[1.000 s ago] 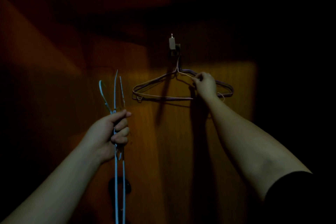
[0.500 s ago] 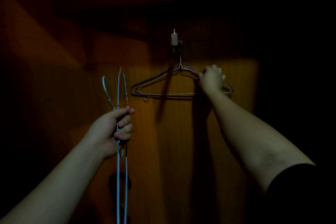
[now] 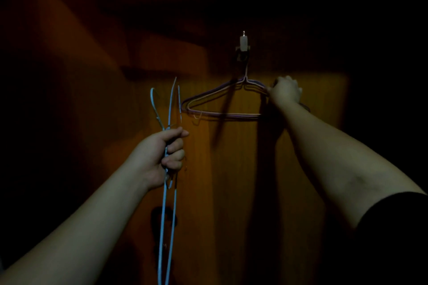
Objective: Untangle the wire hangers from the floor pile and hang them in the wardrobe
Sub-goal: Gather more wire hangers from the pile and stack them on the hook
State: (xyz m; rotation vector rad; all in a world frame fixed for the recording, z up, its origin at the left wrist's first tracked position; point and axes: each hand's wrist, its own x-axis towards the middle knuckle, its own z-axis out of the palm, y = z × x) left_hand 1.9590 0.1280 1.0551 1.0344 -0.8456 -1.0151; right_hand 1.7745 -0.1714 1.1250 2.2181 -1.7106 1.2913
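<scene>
You face a wooden wardrobe panel (image 3: 231, 180), orange-brown where a patch of light falls on its middle and nearly black toward every edge; the room around it is too dark to read. A small hook (image 3: 243, 47) sits high on the panel, just above the lit patch. From it hang pink hangers (image 3: 222, 104), at least two lying one over the other, flat against the wood; the exact count is hard to tell. Your right hand (image 3: 286, 91) is curled over their right shoulder, gripping the wire. Your left hand (image 3: 162, 155) is wrapped in a fist round blue hangers (image 3: 170, 215), held upright and edge-on, left of the pink ones and just apart from them; two long strands run down past the lower edge of view and about three tips stand up above the fist. Between your forearms the lit wood is bare, apart from dark shadows. A dark shape low on the panel, behind the blue wires, cannot be made out.
</scene>
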